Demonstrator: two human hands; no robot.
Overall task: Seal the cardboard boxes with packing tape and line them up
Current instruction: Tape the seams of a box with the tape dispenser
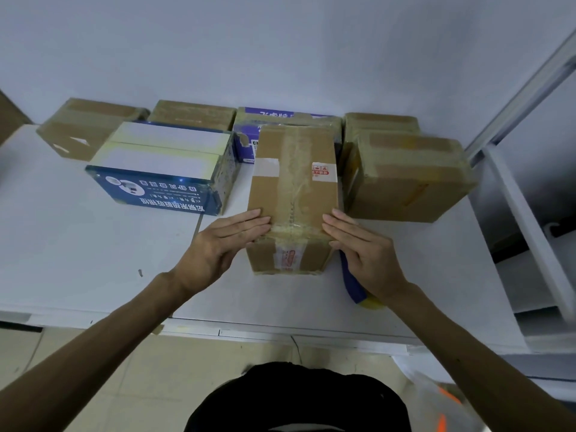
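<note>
Head cam, fwd+down, close over table

White surface mid frame, white wall across top, beige tiled floor bottom, metal frame upper right, blurred orange-white item lower right.

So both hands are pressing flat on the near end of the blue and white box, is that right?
Not quite. The head view shows the left hand and the right hand pressing flat on the near end of the brown taped box in the middle. The blue and white box sits to its left, with no hand on it.
</note>
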